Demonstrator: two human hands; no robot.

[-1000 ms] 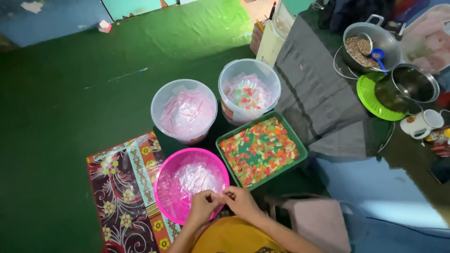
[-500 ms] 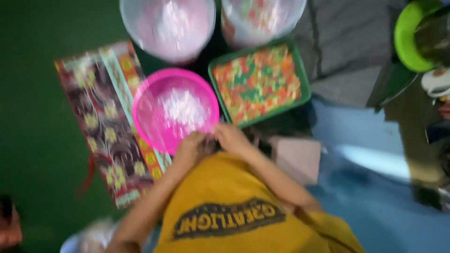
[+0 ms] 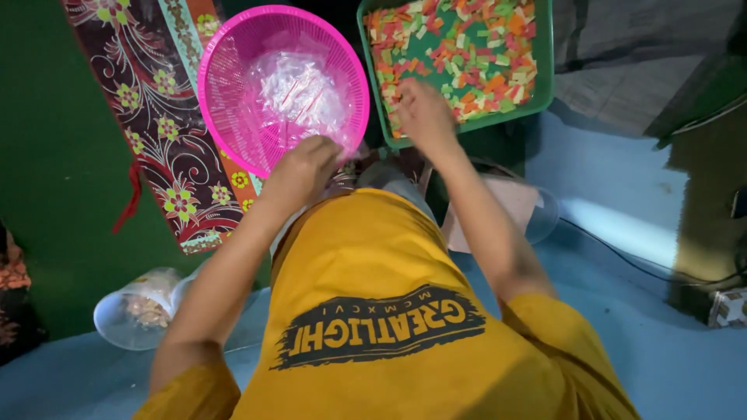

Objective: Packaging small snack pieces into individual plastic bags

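— Where the round pink plastic basket sits on the patterned floral cloth, what is seen of the left hand?

— It is curled at the basket's near rim, fingers bent inward; whether anything is pinched in it cannot be told. Clear plastic bags are heaped inside the basket.

— And the right hand?

— It is laid, fingers loosely bent, over the near edge of the green rectangular plastic tray, on the small red, orange, green and white pieces spread there. What is gripped, if anything, is hidden.

— What else is seen?

— A clear plastic cup is lying on its side, lower left, on the blue floor.
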